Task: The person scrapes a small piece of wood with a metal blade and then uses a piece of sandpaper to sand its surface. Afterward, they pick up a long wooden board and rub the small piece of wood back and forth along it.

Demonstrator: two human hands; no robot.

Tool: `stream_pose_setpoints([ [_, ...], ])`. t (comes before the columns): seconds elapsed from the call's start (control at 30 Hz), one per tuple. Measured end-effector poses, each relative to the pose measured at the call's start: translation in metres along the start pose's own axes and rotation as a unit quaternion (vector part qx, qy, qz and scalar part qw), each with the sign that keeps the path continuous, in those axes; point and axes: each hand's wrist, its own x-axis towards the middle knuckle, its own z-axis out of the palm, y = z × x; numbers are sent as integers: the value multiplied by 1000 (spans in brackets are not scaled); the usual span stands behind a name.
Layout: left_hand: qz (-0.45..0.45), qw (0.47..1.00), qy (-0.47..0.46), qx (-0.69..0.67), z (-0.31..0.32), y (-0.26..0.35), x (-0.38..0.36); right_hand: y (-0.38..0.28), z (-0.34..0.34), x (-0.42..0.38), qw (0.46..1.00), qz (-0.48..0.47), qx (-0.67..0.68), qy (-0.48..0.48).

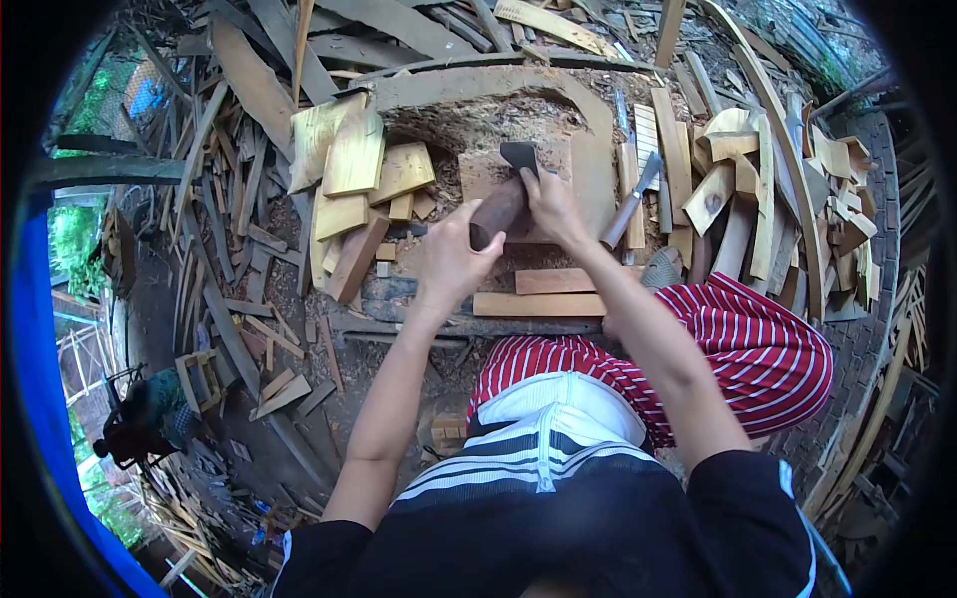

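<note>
My left hand [456, 251] is closed around the near end of a dark brown wood block [497, 213], which is tilted over the work surface. Just to the right, my right hand [554, 207] is closed on a dark, flat-bladed tool [518, 154]. The blade stands at the far end of the block; its handle is mostly hidden by my fingers. Beneath both lies a worn wooden chopping block [593, 149] with a rough, chip-filled hollow. A long knife-like tool [630, 203] lies to the right of my right hand.
Pale wood pieces [354, 149] are stacked at the left of the chopping block. Two reddish planks [533, 304] lie near my lap. More offcuts [713, 194] are heaped at the right, scrap boards [249, 80] at the far left. Another person [150, 419] is low at the left.
</note>
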Motion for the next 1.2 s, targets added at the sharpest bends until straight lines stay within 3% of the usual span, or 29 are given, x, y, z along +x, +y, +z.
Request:
stream_pose_setpoints([
  [0.03,67,997,22,41,2,3,1,0,-10,6,999,-18,-33,-16],
  [0.1,59,995,-20,72,-3,1,3,-5,-27,-5,999,-37,-18,5],
  [0.23,51,997,-16,56,-5,13,7,0,-20,-10,999,-22,17,-32],
  [0.27,90,994,55,24,1,15,8,0,-10,-12,999,-52,-4,6],
  [0.3,91,994,55,23,4,12,10,-2,-3,-11,995,-83,-26,42],
  [0.37,-6,1000,19,7,10,4,11,-3,4,-9,997,-66,-21,37],
  [0.43,-7,999,38,4,13,1,10,-23,0,-14,999,-26,0,27],
  [0.5,1,999,54,2,13,-5,13,-63,-2,-43,997,-76,20,0],
  [0.53,-29,999,18,-31,11,-13,14,-68,9,-61,977,-199,39,62],
  [0.57,-59,996,-18,-62,11,-18,14,-74,13,-69,968,-239,24,72],
  [0.63,-60,996,17,-69,16,-14,9,-55,5,-54,970,-228,58,57],
  [0.67,-26,997,47,-60,17,-11,12,-41,2,-40,994,-108,2,11],
  [0.7,1,996,74,-52,16,-9,8,-38,-2,-22,996,-77,9,34],
  [0.77,-31,997,53,-45,10,-1,8,-44,4,-25,996,-71,-17,45],
  [0.83,-93,995,13,-35,8,5,14,-59,9,-51,957,-250,8,147],
  [0.87,-98,995,-9,-19,7,-2,14,-65,8,-61,959,-260,17,111],
  [0.9,-100,995,-12,-18,9,-4,12,-60,6,-59,960,-256,18,111],
  [1.0,-53,996,52,-51,19,-7,9,-41,-10,-11,999,-31,-22,-27],
  [1.1,2,994,81,-68,21,-16,16,-46,-5,-20,998,-45,-37,-28],
  [1.17,-46,993,42,-98,11,-5,19,-55,6,-53,966,-251,-37,56],
  [1.2,-76,991,23,-105,9,-5,19,-51,5,-49,965,-257,-28,47],
])
